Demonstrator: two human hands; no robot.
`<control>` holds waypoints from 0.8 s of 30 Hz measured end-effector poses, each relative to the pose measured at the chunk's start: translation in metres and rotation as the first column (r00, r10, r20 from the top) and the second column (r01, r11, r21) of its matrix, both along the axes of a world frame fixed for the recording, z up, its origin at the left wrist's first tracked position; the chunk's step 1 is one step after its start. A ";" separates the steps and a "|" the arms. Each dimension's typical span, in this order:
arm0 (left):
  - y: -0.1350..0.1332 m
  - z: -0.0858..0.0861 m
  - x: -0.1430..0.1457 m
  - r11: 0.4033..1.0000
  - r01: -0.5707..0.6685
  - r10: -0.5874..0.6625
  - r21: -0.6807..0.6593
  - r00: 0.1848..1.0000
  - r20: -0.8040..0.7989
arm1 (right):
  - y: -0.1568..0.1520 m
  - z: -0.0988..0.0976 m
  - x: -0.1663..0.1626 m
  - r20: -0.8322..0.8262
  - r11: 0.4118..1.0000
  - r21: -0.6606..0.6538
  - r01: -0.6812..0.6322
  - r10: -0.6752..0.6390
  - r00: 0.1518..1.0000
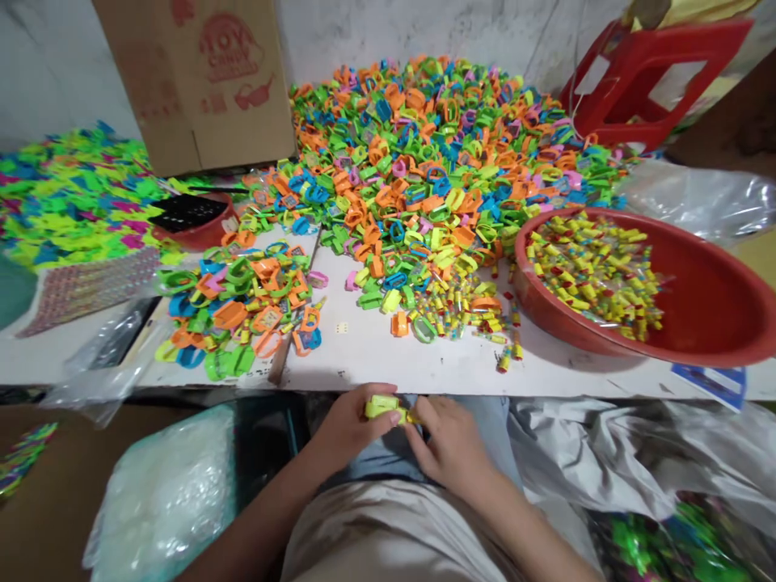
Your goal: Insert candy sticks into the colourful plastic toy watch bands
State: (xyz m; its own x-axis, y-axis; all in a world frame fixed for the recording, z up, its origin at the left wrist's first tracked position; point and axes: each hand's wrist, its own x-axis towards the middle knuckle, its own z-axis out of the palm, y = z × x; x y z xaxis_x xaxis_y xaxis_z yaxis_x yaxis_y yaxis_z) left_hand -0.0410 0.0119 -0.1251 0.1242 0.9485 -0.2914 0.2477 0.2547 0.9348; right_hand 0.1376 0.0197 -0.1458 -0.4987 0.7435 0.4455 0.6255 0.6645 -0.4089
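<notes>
Toy (381, 406) of yellow plastic sits over the lap (371, 464), pinched by the left hand (353, 428); the right hand (449, 440) pinches its end. A slack grip could drop it below the worktop (345, 357).

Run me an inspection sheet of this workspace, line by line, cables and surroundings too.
Surface: white tabletop, dark marks along its front edge.
Job's things: large heap of watch-shaped toys at the back, smaller heap front left; small yellow tubes in a red basin, more lying left of it.
Clutter: cardboard box among the heaps; clear plastic behind the basin.
Hands: left hand holds a yellow watch-shaped toy; right hand at its right end, grip unclear.
Cables: nothing seen for certain.
Surroundings: stained wall; red stool at back right.
</notes>
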 end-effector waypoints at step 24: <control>0.076 0.000 -0.073 0.752 0.266 0.498 0.603 0.370 -0.784 | 0.121 -0.003 0.023 0.101 0.933 -0.068 0.353 -0.346 0.933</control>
